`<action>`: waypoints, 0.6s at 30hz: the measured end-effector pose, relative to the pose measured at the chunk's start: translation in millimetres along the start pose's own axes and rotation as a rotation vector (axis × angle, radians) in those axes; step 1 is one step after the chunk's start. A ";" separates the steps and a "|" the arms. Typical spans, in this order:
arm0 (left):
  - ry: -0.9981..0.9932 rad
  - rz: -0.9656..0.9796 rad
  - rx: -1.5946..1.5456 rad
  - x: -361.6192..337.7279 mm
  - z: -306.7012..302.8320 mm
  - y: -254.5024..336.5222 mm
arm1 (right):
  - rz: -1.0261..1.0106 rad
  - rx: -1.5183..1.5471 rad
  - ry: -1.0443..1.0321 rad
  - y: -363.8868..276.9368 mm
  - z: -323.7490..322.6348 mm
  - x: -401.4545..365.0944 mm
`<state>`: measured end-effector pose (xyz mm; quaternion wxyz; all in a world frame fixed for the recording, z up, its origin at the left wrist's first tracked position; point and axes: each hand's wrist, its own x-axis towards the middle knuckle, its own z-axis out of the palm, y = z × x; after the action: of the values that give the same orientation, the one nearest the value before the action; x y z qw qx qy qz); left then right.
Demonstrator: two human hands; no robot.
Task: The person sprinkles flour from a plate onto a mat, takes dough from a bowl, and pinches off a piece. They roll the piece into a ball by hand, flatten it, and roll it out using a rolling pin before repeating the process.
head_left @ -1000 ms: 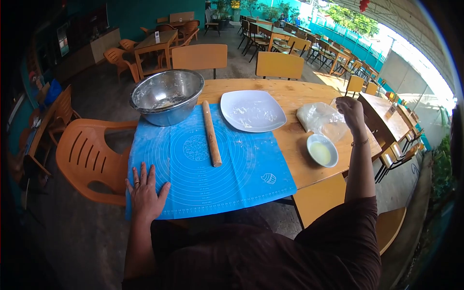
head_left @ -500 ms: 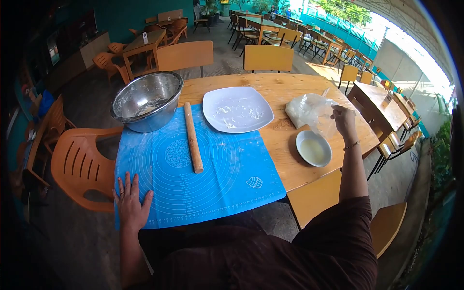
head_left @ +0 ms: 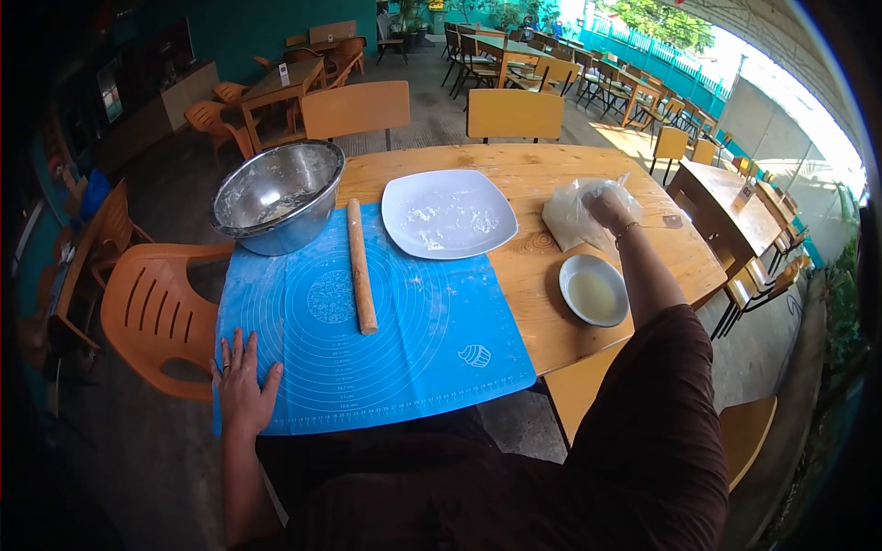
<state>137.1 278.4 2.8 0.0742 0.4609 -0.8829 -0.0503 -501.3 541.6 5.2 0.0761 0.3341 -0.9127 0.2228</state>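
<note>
My left hand (head_left: 246, 384) lies flat with fingers spread on the left front corner of a blue baking mat (head_left: 413, 349). Over at the right, my right hand (head_left: 609, 211) is at the mouth of a clear plastic bag (head_left: 568, 216); its fingers are down inside and hidden by the plastic, so their grip does not show. Just in front of the bag sits a small white bowl (head_left: 595, 292) of pale yellowish liquid. A wooden rolling pin (head_left: 361, 271) rests on the mat. Beyond it stands a white square plate (head_left: 450, 216) dusted with flour.
At the mat's back left corner stands a steel mixing bowl (head_left: 285, 197) with floury residue inside. The wooden table (head_left: 542, 161) has an orange plastic chair (head_left: 161, 317) at its left and wooden chairs (head_left: 514, 115) along the far side. More tables fill the background.
My right hand has moved left and into the plastic bag, from the bag's right edge. My left hand stays flat on the mat. The view has shifted slightly.
</note>
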 end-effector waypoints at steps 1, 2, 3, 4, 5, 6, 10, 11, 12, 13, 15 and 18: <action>0.001 -0.005 0.000 0.2 0.9 0.0 | -0.009 -0.105 -0.049 -19.1 -7.6 -3.4; 0.003 -0.007 0.003 0.5 1.8 0.0 | -0.023 -0.209 -0.097 -38.8 -15.6 -7.0; 0.004 -0.008 0.009 0.7 2.0 -0.2 | -0.026 -0.284 -0.146 -42.3 -14.7 -2.5; 0.002 -0.011 0.012 0.6 1.4 -0.1 | -0.028 -0.319 -0.182 -39.7 -10.2 2.8; 0.002 -0.009 0.009 0.4 0.5 0.6 | -0.025 -0.349 -0.221 -36.0 -3.6 8.4; 0.002 -0.008 0.005 0.2 -0.5 1.2 | -0.023 -0.362 -0.241 -33.0 1.7 13.2; -0.002 -0.013 0.001 -0.7 -2.5 2.9 | -0.021 -0.398 -0.270 -22.4 14.7 23.1; 0.003 -0.008 -0.002 -0.7 -2.2 2.5 | -0.022 -0.404 -0.272 -19.2 16.1 23.8; 0.008 -0.002 -0.005 -0.5 -1.5 2.2 | -0.021 -0.407 -0.274 -17.4 16.9 24.2; 0.001 -0.003 -0.007 -0.2 -1.1 1.9 | -0.022 -0.412 -0.278 -16.0 17.1 24.6; 0.011 0.003 0.000 0.4 -0.1 0.9 | -0.025 -0.414 -0.283 -14.4 18.2 25.2; 0.008 0.002 -0.009 0.4 0.4 -0.1 | -0.031 -0.423 -0.285 -13.8 22.4 26.3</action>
<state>136.9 278.0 2.3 0.0800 0.4598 -0.8829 -0.0520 -512.3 506.9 -2.3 0.0184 0.3527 -0.9353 -0.0233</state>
